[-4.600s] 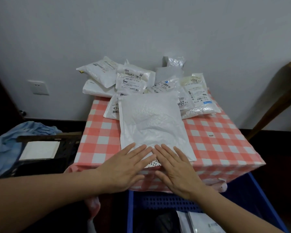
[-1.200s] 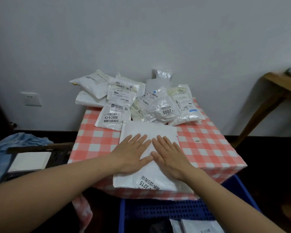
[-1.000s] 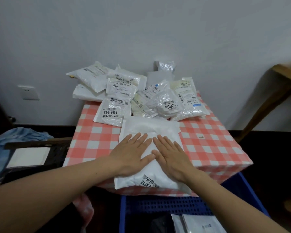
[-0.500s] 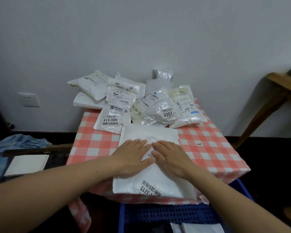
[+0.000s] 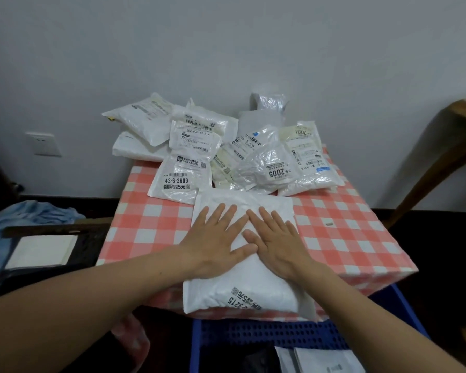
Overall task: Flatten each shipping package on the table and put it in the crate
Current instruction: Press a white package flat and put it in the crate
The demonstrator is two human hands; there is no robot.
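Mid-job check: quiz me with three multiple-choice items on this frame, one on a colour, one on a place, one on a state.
1. What colours is the tablecloth?
A) green and white
B) red and white
C) plain blue

2. Where is the crate?
A) on top of the tablecloth
B) up on a shelf
C) below the tablecloth's near edge

3. How do the left hand and right hand meet the big white package?
A) flat, fingers straight
B) pinching one corner
C) lifted clear of it

Answers:
1 B, the checks are red and white.
2 C, its blue wall shows under the near edge.
3 A, both palms lie flat on it.
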